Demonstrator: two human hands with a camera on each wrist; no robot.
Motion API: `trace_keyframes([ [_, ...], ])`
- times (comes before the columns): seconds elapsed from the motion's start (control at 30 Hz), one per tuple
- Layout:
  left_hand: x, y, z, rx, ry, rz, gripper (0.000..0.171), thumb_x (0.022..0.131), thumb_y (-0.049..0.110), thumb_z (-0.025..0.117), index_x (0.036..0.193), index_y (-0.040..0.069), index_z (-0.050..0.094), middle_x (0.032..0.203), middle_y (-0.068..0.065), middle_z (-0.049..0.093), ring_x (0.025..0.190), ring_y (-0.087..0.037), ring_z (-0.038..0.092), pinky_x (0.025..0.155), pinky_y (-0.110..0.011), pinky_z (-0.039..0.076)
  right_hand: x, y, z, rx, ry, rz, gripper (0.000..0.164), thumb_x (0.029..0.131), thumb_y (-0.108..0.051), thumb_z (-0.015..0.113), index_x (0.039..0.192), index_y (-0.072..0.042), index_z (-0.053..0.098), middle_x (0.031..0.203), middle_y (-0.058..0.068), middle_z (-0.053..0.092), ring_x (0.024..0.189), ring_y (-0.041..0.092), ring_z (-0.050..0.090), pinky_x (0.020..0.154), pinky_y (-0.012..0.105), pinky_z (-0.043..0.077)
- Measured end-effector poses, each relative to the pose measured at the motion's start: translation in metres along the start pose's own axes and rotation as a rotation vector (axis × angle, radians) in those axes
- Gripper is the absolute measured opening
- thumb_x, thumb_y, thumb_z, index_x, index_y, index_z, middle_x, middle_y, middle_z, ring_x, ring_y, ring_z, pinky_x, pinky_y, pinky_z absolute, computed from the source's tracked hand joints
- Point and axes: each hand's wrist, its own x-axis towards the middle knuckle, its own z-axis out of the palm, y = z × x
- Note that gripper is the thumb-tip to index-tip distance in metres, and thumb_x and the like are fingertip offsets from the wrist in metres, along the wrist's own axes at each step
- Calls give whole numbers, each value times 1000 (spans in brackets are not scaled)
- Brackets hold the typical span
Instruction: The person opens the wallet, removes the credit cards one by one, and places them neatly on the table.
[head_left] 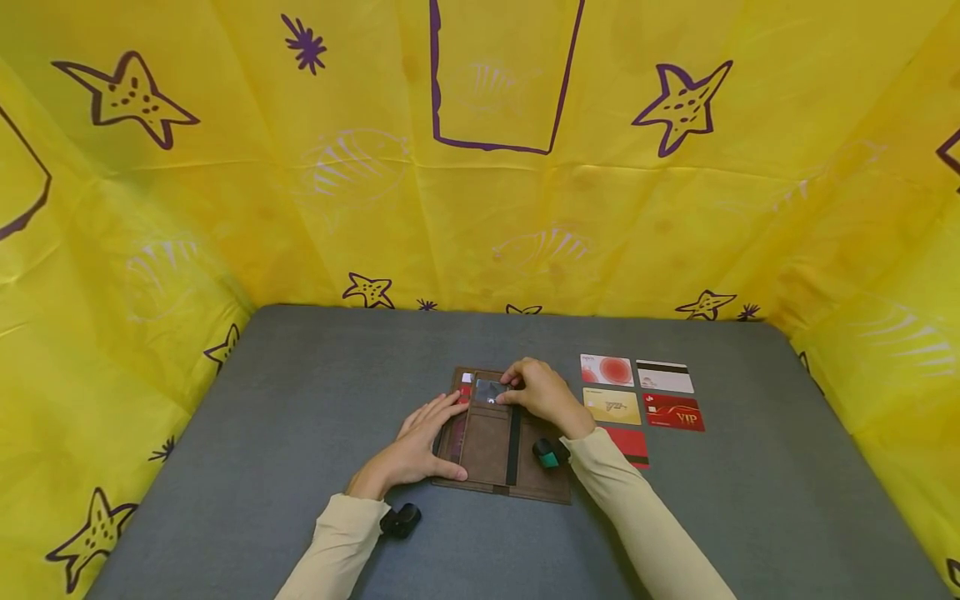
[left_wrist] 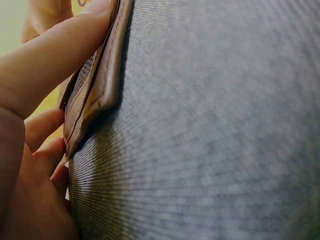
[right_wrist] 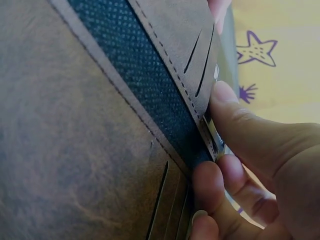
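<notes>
A brown wallet (head_left: 487, 446) lies spread on the grey table, with a dark elastic band (head_left: 514, 446) running down it. My left hand (head_left: 420, 446) rests along its left side, fingers stretched out over the edge and thumb on the lower part. In the left wrist view the thumb presses near a stitched corner (left_wrist: 107, 90). At the top slot, my right hand (head_left: 543, 396) pinches a dark card (head_left: 490, 391) between thumb and fingers; the card's lower part is hidden in the slot. The right wrist view shows the fingertips right at the wallet's edge, beside the band (right_wrist: 135, 75).
Right of the wallet lie a white card with red circles (head_left: 607, 369), a striped white card (head_left: 666, 377), a gold card (head_left: 611, 407), a red VIP card (head_left: 674, 412) and a red card (head_left: 628, 445) partly behind the right sleeve. Yellow patterned cloth (head_left: 480, 208) surrounds the table.
</notes>
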Motion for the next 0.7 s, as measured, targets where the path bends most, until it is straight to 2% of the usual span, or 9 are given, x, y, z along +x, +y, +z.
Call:
trace_keyframes([
  [0.33, 0, 0, 0, 6, 0, 12, 95, 74, 33, 87, 153, 13, 38, 166, -9, 21, 155, -36, 10, 121, -62, 7, 3, 3, 2, -16, 9, -18, 17, 84, -25, 79, 94, -12, 75, 92, 3, 66, 87, 17, 63, 78, 35, 52],
  [0.53, 0, 0, 0, 4, 3, 17, 95, 73, 32, 88, 153, 13, 38, 166, -9, 21, 155, -36, 11, 120, -63, 7, 5, 5, 3, -8, 27, -10, 9, 88, -23, 76, 87, -14, 75, 87, 2, 66, 80, 14, 61, 71, 32, 50],
  [0.7, 0, 1, 0, 4, 0, 14, 95, 74, 32, 87, 153, 13, 38, 166, -9, 21, 155, -35, 11, 121, -63, 6, 4, 4, 1, -28, 4, 0, 19, 84, -32, 79, 90, -14, 74, 88, 0, 66, 80, 13, 60, 72, 32, 51],
])
